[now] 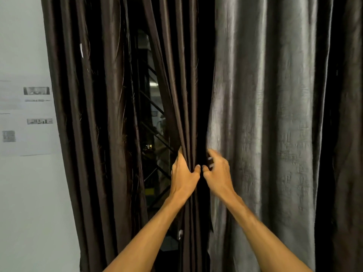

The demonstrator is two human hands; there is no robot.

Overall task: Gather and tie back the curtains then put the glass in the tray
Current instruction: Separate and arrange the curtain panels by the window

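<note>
Dark brown curtains [94, 114] hang in long folds across the left and middle of the view. A shiny grey curtain [265, 114] hangs to their right. My left hand [183, 173] grips a bunched fold of the brown curtain [186, 107] at waist height. My right hand [216, 171] is right beside it, fingers curled around the inner edge of the grey curtain. A gap between the brown folds shows a dark window with a diagonal metal grille [153, 122]. No glass or tray is in view.
A white wall [23, 193] stands at the left with printed paper sheets [25, 118] stuck on it. Another dark curtain fold [345, 134] runs down the far right edge.
</note>
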